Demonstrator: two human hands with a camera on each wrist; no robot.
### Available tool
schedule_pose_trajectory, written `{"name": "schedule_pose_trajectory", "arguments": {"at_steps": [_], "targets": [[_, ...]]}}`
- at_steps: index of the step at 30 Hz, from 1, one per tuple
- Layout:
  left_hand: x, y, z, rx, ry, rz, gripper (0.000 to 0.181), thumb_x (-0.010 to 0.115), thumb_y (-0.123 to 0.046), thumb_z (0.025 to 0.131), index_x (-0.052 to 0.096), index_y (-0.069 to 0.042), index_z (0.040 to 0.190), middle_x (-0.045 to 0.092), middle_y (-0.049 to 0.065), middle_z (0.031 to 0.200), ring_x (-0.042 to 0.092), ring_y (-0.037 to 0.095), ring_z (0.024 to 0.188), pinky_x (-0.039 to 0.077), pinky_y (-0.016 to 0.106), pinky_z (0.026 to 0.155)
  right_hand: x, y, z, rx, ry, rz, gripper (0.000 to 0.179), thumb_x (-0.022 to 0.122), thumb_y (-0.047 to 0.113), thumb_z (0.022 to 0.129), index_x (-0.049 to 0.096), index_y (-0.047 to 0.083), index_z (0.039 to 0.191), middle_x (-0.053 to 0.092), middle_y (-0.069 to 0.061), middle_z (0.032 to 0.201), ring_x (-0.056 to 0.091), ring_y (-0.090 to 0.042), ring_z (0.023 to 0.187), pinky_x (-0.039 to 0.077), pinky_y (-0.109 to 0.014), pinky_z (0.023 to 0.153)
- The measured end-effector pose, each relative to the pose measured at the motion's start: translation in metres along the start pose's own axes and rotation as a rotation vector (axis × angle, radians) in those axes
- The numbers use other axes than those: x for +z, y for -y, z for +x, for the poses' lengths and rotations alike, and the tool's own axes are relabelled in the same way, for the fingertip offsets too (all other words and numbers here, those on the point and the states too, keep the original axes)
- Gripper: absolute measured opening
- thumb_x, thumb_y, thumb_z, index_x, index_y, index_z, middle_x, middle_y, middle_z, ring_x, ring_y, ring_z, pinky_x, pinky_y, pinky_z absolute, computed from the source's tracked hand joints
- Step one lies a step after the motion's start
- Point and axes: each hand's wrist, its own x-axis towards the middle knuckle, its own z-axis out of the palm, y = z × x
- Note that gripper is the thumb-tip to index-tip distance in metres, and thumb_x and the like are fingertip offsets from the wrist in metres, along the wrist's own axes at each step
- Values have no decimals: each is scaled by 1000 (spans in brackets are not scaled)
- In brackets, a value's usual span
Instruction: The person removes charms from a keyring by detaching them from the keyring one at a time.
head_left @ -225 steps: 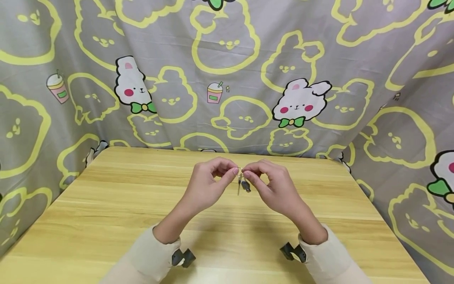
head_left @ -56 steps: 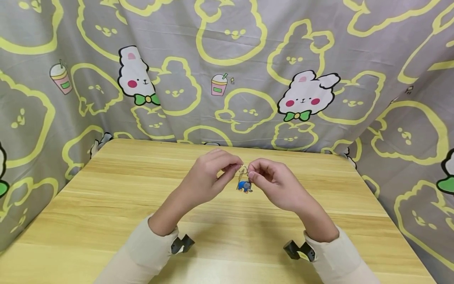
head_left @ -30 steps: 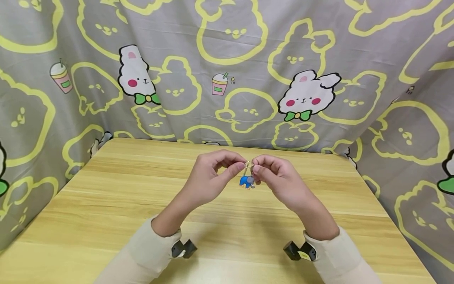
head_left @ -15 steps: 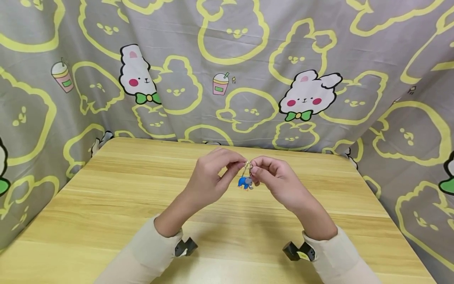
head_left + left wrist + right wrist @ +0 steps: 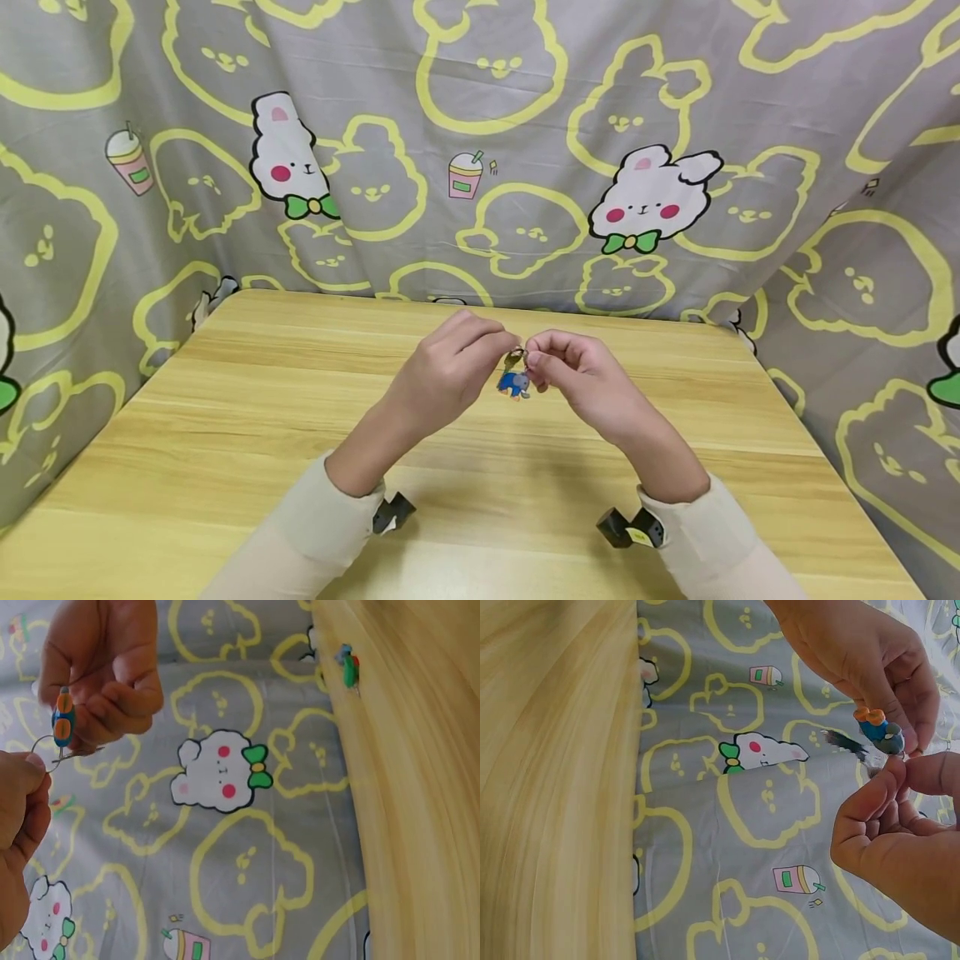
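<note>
In the head view, a blue elephant charm (image 5: 513, 384) with a grey head hangs between both hands, above the table. A key (image 5: 513, 360) hangs beside it. In the left wrist view, my left hand (image 5: 19, 817) pinches the thin metal key ring (image 5: 39, 747), and the key (image 5: 79, 754) shows edge-on. My right hand (image 5: 581, 375) has thumb and forefinger together by the ring and the charm's link; the exact pinch point is hidden. The right wrist view shows the elephant charm (image 5: 877, 731) between the hands and the key (image 5: 845, 742) blurred.
The wooden table (image 5: 300, 375) spreads below both hands. A grey curtain (image 5: 360, 100) with rabbit prints hangs behind and at the sides. In the left wrist view a small green and red thing (image 5: 350, 670) shows against the tabletop; its kind is unclear.
Earlier the charm's dark side showed; its blue elephant side faces the head camera now. In the last second, my left hand has turned slightly and the key has swung flat into view.
</note>
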Motion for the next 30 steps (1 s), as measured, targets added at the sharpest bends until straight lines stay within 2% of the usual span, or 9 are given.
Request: {"name": "schedule_pose_trajectory", "arguments": {"at_steps": [11, 14, 17, 22, 25, 27, 30], "targets": [[-1, 0, 0, 1, 25, 61, 15, 69, 11, 89, 70, -1, 99, 69, 8, 95, 64, 22, 83, 54, 27, 76, 0, -1, 1, 5, 1, 10, 21, 50, 12, 109, 58, -7, 105, 58, -14, 95, 57, -23, 86, 53, -34, 81], [0, -1, 0, -44, 36, 16, 11, 69, 7, 92, 71, -1, 99, 70, 8, 95, 64, 22, 84, 54, 28, 77, 0, -1, 0, 5, -20, 4, 20, 49, 12, 108, 59, -5, 103, 57, -15, 94, 56, -23, 86, 52, -33, 79], [1, -2, 0, -156, 39, -108, 7, 71, 2, 94, 72, -2, 100, 71, 6, 95, 64, 19, 85, 53, 27, 77, 0, -1, -1, 0, -44, -3, 20, 49, 12, 108, 59, -4, 102, 57, -16, 93, 55, -25, 85, 51, -31, 78], [3, -6, 1, -431, 9, -410, 6, 73, -7, 95, 76, -6, 101, 73, 0, 95, 62, 10, 82, 52, 25, 71, -3, 0, -3, -11, -58, -15, 22, 51, 15, 108, 60, -4, 105, 57, -15, 92, 55, -26, 87, 51, -32, 80], [4, -9, 0, -582, -14, -556, 8, 72, -9, 97, 77, -6, 103, 74, -1, 94, 64, 11, 81, 53, 27, 70, -4, 0, -3, -23, -56, -5, 22, 53, 18, 108, 61, -2, 107, 57, -13, 92, 55, -26, 87, 51, -33, 83], [4, -10, 0, -651, -27, -611, 9, 71, -9, 97, 77, -5, 104, 74, -1, 94, 65, 12, 79, 52, 29, 68, -4, 0, -3, -33, -54, 5, 22, 53, 19, 108, 62, -1, 107, 58, -12, 91, 56, -25, 87, 51, -34, 84], [5, -11, -1, -696, -43, -638, 10, 70, -7, 97, 76, -2, 104, 73, 0, 91, 64, 15, 74, 49, 31, 63, -3, 1, -3, -41, -52, 15, 22, 53, 18, 108, 61, -2, 106, 57, -12, 91, 55, -25, 87, 52, -33, 83]]}}
